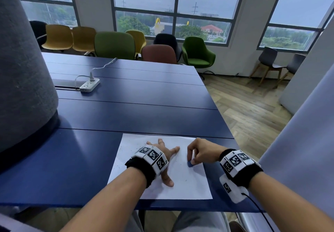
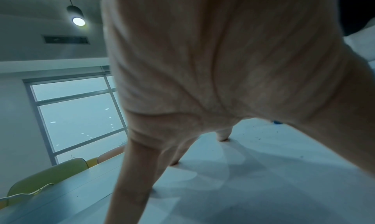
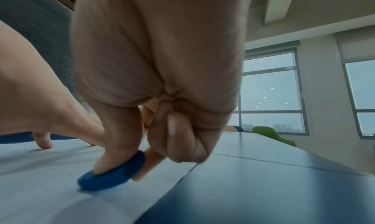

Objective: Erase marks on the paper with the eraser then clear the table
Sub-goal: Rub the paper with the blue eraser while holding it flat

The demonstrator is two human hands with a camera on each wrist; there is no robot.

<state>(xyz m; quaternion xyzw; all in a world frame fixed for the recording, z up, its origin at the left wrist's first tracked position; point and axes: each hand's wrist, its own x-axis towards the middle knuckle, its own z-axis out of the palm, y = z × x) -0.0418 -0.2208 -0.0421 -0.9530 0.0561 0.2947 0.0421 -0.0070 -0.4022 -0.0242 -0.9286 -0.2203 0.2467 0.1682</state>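
While our left hand (image 1: 163, 153) lies flat, fingers splayed, pinning the paper (image 1: 188, 184) at the desk's (image 1: 126, 116) near edge | right hand (image 1: 200, 152) pinches the blue eraser (image 3: 113, 174) against the sheet's right side | we rub with short strokes, lightly, away from the pinning hand to avoid creasing.

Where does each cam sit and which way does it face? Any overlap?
Head: on the head, looking down at the white paper sheet on the blue table; both forearms show.
Left wrist: under the left hand, fingers spread on paper.
Right wrist: under the right hand, which pinches the round blue eraser.
Shared: head and right wrist both show the eraser.
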